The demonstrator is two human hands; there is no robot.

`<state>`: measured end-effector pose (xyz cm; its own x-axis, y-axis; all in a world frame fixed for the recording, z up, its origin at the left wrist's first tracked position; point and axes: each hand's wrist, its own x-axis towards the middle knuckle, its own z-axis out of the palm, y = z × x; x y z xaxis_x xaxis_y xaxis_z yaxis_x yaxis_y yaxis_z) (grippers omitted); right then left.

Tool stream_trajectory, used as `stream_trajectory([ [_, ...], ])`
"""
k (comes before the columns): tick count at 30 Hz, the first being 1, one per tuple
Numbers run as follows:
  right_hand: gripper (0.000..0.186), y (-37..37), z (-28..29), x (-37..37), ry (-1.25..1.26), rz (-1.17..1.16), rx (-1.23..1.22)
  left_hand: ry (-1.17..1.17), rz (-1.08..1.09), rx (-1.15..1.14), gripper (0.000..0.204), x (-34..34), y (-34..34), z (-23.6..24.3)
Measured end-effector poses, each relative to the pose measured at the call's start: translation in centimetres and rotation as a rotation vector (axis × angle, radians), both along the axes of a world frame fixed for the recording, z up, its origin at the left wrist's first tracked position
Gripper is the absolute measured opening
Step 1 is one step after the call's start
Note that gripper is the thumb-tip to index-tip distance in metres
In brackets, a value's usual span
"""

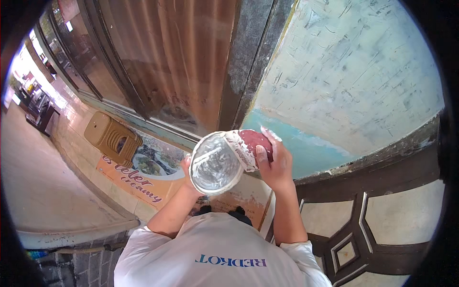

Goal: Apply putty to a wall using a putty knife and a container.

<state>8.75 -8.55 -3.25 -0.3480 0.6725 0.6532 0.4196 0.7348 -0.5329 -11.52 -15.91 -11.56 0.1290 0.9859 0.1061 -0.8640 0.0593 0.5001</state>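
Patchy wall (354, 71) beyond right grip (275, 162), which pinches a red paste-smeared tool (253, 139). Tool runs leftward from that grip to the rim of a round container (213, 172), clasped at its left edge by left grip (186, 168).

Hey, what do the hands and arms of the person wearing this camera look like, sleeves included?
Both the left hand and right hand are ungloved, with white smears on the right fingers. Forearms are bare below short white sleeves; no watch or bracelet shows.
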Motion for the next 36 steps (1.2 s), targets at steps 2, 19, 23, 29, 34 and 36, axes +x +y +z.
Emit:
stream_trajectory([
  [2, 0.034, -0.2, 1.1, -0.3, 0.009, 0.005, -0.044, -0.100, -0.099, -0.009, 0.095, -0.1, 0.1, -0.2],
  [19, 0.034, 0.9, 1.3, -0.5, -0.276, 0.421, -0.071, -0.275, -0.285, -0.180, 0.081, 0.1, 4.2, 0.1],
  [23, 0.034, 1.5, 1.7, 1.2, -0.220, 0.309, -0.010, -0.147, -0.147, -0.207, 0.083, 0.6, 4.5, 0.6],
  [29, 0.033, 1.3, 1.5, 1.5, -0.276, 0.154, 0.120, -0.199, -0.065, -0.127, 0.086, 1.3, 5.0, 1.8],
  [34, 0.031, 0.9, 1.8, 1.0, -0.242, 0.135, 0.223, -0.215, -0.050, -0.113, 0.082, 1.4, 4.4, 1.1],
  [36, 0.030, 1.3, 1.5, 0.7, -0.341, 0.142, 0.174, -0.214, -0.007, -0.133, 0.082, 1.5, 4.2, 1.2],
])
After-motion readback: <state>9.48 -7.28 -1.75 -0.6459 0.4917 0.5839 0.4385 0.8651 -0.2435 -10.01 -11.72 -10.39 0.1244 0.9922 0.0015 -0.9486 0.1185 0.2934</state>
